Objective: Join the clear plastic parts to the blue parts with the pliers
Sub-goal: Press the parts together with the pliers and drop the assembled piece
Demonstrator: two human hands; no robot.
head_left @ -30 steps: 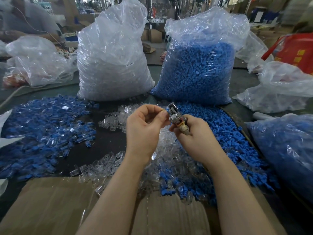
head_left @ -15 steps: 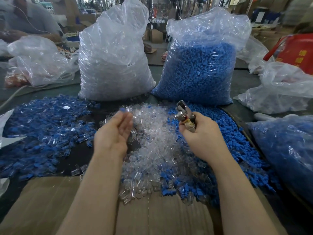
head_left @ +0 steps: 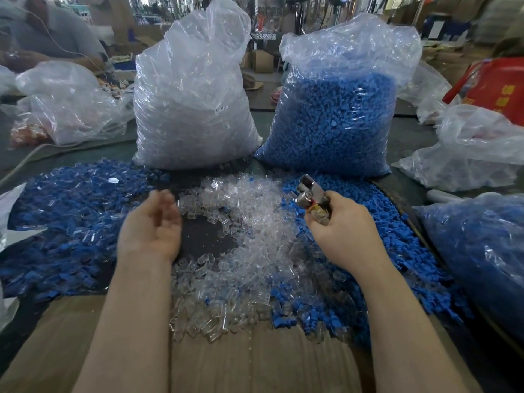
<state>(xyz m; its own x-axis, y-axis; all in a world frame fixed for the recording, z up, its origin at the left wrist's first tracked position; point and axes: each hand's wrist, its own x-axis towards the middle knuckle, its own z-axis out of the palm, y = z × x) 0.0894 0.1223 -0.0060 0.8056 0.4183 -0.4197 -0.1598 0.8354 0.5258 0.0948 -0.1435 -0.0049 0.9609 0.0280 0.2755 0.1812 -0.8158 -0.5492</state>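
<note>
My right hand grips the metal pliers, jaws pointing up and away, over the border between the clear and blue piles. My left hand hovers open, palm turned right, fingers blurred, holding nothing, left of the loose clear plastic parts. Loose blue parts lie heaped to the right of the clear pile. A spread of joined blue-and-clear pieces covers the table on the left.
Two big plastic bags stand behind: clear parts and blue parts. Another blue-filled bag sits at the right edge. Cardboard lies under my forearms. Crumpled bags and a red container are behind; a person sits far left.
My left hand left the pliers, swung left toward the joined pile and opened, then drew back a little. My right hand kept the pliers and barely moved.
</note>
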